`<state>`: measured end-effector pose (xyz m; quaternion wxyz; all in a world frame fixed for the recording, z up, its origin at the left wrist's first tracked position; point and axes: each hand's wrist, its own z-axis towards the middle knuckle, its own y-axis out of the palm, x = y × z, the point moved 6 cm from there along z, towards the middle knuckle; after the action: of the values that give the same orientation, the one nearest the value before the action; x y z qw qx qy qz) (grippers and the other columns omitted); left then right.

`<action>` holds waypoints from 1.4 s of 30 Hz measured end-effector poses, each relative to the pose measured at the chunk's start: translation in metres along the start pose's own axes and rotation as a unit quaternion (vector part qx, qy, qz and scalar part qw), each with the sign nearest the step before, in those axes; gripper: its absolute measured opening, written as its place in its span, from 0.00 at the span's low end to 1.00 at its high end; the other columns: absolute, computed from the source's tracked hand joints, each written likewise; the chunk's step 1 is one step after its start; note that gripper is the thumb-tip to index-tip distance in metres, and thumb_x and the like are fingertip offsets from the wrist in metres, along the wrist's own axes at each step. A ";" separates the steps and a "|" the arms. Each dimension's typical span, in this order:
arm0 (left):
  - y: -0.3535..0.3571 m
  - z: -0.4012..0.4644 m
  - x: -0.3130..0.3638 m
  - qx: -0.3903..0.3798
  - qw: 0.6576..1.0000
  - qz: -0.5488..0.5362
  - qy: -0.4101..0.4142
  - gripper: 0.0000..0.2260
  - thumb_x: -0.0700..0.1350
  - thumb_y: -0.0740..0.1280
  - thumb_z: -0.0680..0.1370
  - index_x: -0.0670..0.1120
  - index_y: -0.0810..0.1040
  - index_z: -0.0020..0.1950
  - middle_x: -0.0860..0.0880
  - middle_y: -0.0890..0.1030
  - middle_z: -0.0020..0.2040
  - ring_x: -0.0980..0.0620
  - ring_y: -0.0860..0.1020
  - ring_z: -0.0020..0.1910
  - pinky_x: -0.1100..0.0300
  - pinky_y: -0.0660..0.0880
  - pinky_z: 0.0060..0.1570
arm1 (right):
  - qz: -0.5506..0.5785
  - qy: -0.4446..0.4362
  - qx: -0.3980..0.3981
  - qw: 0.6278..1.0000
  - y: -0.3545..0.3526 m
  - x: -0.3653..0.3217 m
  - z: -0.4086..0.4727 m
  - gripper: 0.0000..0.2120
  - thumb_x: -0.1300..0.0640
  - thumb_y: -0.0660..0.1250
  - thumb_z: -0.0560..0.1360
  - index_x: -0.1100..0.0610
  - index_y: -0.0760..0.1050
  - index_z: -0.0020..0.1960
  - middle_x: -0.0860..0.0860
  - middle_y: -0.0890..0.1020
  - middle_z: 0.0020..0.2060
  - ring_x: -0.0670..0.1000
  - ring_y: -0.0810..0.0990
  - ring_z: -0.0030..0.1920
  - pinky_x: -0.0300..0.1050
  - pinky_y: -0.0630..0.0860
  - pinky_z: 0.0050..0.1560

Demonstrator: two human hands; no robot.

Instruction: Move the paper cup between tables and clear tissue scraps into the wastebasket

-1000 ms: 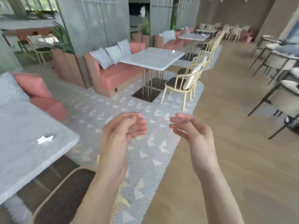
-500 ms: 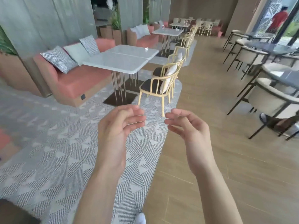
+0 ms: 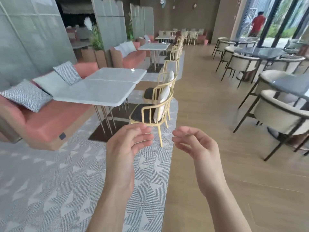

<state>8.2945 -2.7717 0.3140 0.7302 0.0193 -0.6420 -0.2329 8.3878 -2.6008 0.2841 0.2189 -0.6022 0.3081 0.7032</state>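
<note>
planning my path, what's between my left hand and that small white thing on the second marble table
In the head view, between the left hand and the white scrap stand a yellow chair and the nearer marble table.

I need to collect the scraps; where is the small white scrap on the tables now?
In the head view it lies left of centre, on the far white table, the small white scrap near that table's right edge.

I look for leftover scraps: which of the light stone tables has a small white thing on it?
The second table from the camera: a small white thing lies near its far right corner. The nearest table's top shows nothing.
</note>
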 end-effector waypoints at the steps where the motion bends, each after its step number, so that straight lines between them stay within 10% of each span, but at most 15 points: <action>1: 0.012 0.019 -0.013 -0.002 1.000 0.003 -0.004 0.09 0.41 0.68 0.75 0.47 0.87 0.41 0.39 0.87 0.47 0.41 0.86 0.48 0.48 0.83 0.54 | 0.002 -0.001 0.002 1.000 -0.005 0.005 0.022 0.06 0.62 0.68 0.80 0.59 0.83 0.54 0.55 0.88 0.48 0.56 0.86 0.52 0.57 0.80 0.63; 21: 0.296 0.395 -0.226 -0.040 0.998 0.035 -0.039 0.08 0.41 0.67 0.76 0.38 0.85 0.47 0.39 0.87 0.47 0.40 0.86 0.47 0.51 0.81 0.48 | -0.004 0.017 0.057 0.998 -0.146 0.055 0.491 0.13 0.52 0.69 0.70 0.59 0.83 0.50 0.54 0.88 0.45 0.52 0.86 0.46 0.41 0.83 0.51; 29: 0.365 0.569 -0.338 -0.050 0.994 0.024 -0.096 0.10 0.35 0.64 0.82 0.38 0.85 0.47 0.39 0.86 0.45 0.41 0.85 0.46 0.57 0.82 0.45 | -0.069 0.040 0.091 0.993 -0.165 0.105 0.691 0.04 0.62 0.69 0.80 0.58 0.83 0.51 0.54 0.88 0.46 0.57 0.86 0.49 0.49 0.81 0.56; 42: 0.522 0.845 -0.425 -0.135 0.983 0.049 -0.113 0.10 0.47 0.67 0.75 0.46 0.87 0.46 0.43 0.87 0.49 0.44 0.86 0.50 0.49 0.80 0.51 | -0.055 0.032 0.132 0.989 -0.174 0.111 1.011 0.04 0.60 0.70 0.79 0.57 0.83 0.52 0.53 0.88 0.45 0.54 0.86 0.48 0.44 0.81 0.53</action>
<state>7.6312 -1.9226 0.2382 0.6593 -0.1374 -0.6831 -0.2824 7.7664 -1.7787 0.2314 0.3246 -0.6067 0.3713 0.6235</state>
